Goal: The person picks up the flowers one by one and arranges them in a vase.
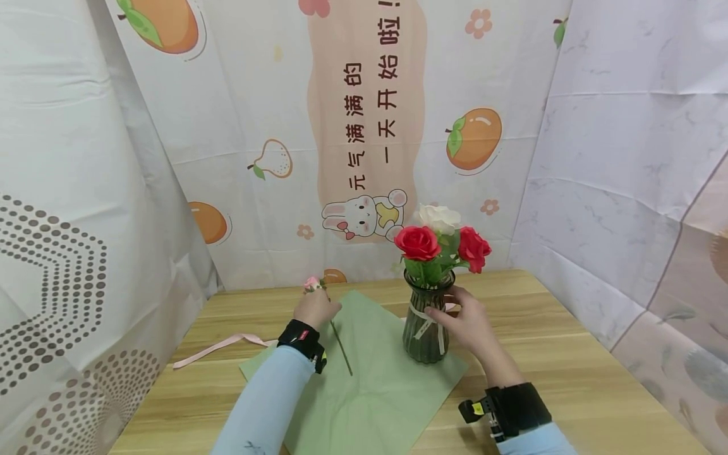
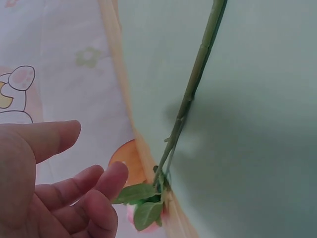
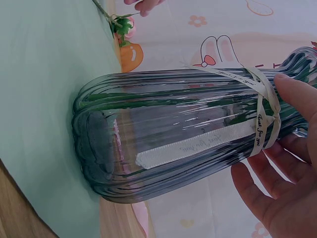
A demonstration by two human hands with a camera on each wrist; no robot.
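A glass vase (image 1: 418,341) stands upright over the green wrapping paper (image 1: 364,411), with two red roses (image 1: 417,243) and a white rose (image 1: 438,218) in it. My right hand (image 1: 469,319) holds it from the right, thumb (image 3: 297,94) by the printed white ribbon (image 3: 260,129) tied around it and fingers curled at its far side. Farther left, a single pink rose (image 1: 311,284) lies with its thin green stem (image 2: 190,94) across the paper. Beside its leaves (image 2: 147,213) is my left hand (image 1: 315,309), its fingers loosely bent and apart from the stem.
A pink ribbon (image 1: 224,345) lies on the wooden table (image 1: 569,366) at the left, partly hidden by the paper. Behind the table hangs a printed curtain (image 1: 250,107), and patterned cloth (image 1: 614,208) hangs at both sides.
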